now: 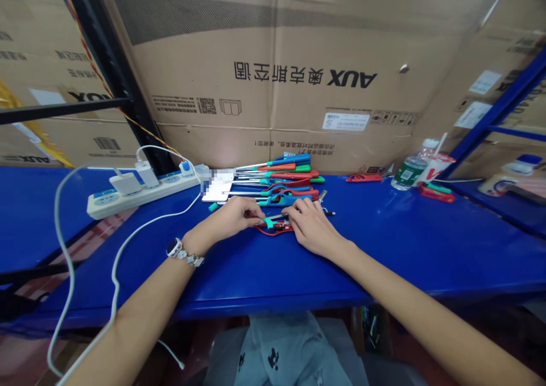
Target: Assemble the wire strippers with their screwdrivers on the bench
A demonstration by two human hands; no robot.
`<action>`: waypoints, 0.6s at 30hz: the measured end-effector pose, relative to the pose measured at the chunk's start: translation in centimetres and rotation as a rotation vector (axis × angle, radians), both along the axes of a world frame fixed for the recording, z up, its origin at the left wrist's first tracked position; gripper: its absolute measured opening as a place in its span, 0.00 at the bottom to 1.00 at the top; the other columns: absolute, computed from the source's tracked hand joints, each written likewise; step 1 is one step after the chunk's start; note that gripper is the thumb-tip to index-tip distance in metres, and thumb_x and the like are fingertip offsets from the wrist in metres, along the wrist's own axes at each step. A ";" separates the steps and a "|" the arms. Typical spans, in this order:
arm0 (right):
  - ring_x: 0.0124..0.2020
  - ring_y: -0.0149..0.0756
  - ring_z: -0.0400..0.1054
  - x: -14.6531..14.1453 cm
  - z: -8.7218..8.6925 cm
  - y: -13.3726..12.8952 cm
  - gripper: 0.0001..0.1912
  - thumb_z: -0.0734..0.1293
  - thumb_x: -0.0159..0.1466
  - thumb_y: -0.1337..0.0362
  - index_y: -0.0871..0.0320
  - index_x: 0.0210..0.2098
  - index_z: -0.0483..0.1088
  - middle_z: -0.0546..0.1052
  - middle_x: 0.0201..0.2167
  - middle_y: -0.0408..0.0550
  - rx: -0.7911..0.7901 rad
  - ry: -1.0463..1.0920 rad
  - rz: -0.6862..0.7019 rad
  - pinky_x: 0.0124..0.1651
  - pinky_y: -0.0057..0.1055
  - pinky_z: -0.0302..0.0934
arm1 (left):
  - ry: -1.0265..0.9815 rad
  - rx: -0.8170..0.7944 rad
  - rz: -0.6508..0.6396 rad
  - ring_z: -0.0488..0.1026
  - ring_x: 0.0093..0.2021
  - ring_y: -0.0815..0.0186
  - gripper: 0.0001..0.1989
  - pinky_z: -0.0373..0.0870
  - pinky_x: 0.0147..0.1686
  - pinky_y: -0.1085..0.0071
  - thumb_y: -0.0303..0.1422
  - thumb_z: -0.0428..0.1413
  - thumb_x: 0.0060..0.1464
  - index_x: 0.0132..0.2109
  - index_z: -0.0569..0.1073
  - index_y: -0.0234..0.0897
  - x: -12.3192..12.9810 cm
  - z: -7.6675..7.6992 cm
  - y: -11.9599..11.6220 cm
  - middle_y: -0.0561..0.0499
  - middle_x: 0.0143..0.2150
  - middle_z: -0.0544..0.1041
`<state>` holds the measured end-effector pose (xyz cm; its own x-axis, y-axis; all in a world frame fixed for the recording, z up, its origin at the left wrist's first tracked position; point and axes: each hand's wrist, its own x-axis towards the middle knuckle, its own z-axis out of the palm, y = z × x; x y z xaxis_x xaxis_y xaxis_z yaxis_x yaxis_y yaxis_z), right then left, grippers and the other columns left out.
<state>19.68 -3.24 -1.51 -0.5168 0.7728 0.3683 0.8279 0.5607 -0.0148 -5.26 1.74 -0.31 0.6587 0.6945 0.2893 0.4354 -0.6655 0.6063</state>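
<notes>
An open red lighter shell (273, 233) lies on the blue table, with small parts and a thin metal piece in it. My left hand (243, 212) is closed in a pinch at its left end, on a small teal plastic piece (269, 223). My right hand (309, 221) has its fingers bent over the right end of the shell and grips it there; the fingertips hide part of the inside. Just behind both hands lies a row of several long-necked lighters (294, 175) in red, blue and green, their metal tubes pointing left.
A white power strip (128, 195) with chargers and cables stands at left, beside a white phone-like slab (218, 186). Rightward are a red shell half (364, 178), a water bottle (407, 171), a cup (435, 167) and red and green pieces (437, 191). Cardboard (273, 107) walls the back.
</notes>
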 end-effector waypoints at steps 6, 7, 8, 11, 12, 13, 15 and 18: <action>0.46 0.46 0.62 0.0 -0.1 -0.1 0.16 0.57 0.74 0.65 0.58 0.54 0.72 0.73 0.45 0.54 -0.017 -0.017 0.003 0.48 0.42 0.52 | 0.070 -0.062 0.053 0.75 0.32 0.67 0.03 0.69 0.34 0.71 0.30 0.63 0.56 0.37 0.82 0.36 0.3 0.7 -0.4 0.50 0.33 0.81; 0.47 0.46 0.62 0.0 -0.1 -0.2 0.16 0.58 0.74 0.65 0.58 0.55 0.72 0.74 0.46 0.54 -0.026 -0.017 0.003 0.48 0.42 0.52 | 0.083 -0.071 0.054 0.75 0.32 0.66 0.03 0.69 0.34 0.71 0.29 0.63 0.57 0.37 0.82 0.36 0.3 0.8 -0.5 0.50 0.32 0.81; 0.47 0.46 0.62 0.1 0.0 -0.2 0.16 0.58 0.74 0.65 0.58 0.55 0.72 0.74 0.46 0.54 -0.033 -0.012 0.001 0.49 0.42 0.52 | 0.093 -0.075 0.055 0.75 0.32 0.66 0.03 0.68 0.34 0.71 0.29 0.63 0.57 0.37 0.82 0.36 0.4 0.9 -0.6 0.50 0.32 0.81; 0.49 0.46 0.63 0.0 0.0 -0.1 0.16 0.58 0.74 0.63 0.57 0.55 0.72 0.74 0.48 0.54 -0.042 0.029 -0.005 0.51 0.42 0.52 | 0.102 -0.062 0.061 0.75 0.33 0.66 0.02 0.68 0.35 0.71 0.27 0.63 0.56 0.36 0.82 0.36 0.5 1.0 -0.7 0.50 0.32 0.80; 0.49 0.46 0.63 -0.1 0.0 -0.1 0.16 0.58 0.75 0.62 0.57 0.55 0.72 0.74 0.48 0.55 -0.042 0.038 -0.005 0.51 0.42 0.53 | 0.099 -0.057 0.062 0.74 0.33 0.66 0.02 0.68 0.35 0.71 0.27 0.63 0.56 0.36 0.82 0.36 0.6 1.0 -0.7 0.51 0.32 0.80; 0.49 0.46 0.64 -0.1 0.0 -0.2 0.16 0.58 0.75 0.61 0.57 0.56 0.72 0.74 0.48 0.55 -0.043 0.037 -0.002 0.52 0.43 0.53 | 0.096 -0.052 0.062 0.74 0.33 0.67 0.02 0.68 0.35 0.71 0.27 0.63 0.56 0.36 0.82 0.36 0.6 1.0 -0.7 0.51 0.32 0.79; 0.49 0.46 0.63 -0.3 -0.2 -0.2 0.17 0.58 0.75 0.60 0.58 0.58 0.71 0.74 0.49 0.55 -0.043 0.009 0.006 0.52 0.43 0.53 | 0.098 -0.036 0.063 0.73 0.32 0.67 0.03 0.67 0.34 0.71 0.27 0.63 0.57 0.36 0.82 0.37 0.7 1.0 -0.8 0.51 0.32 0.77; 0.51 0.48 0.62 -0.4 -0.4 -0.2 0.20 0.56 0.75 0.60 0.58 0.61 0.69 0.73 0.51 0.57 -0.033 -0.042 0.007 0.54 0.45 0.53 | 0.120 0.017 0.074 0.72 0.32 0.67 0.03 0.67 0.34 0.70 0.27 0.63 0.57 0.35 0.82 0.36 0.8 0.9 -0.8 0.52 0.32 0.74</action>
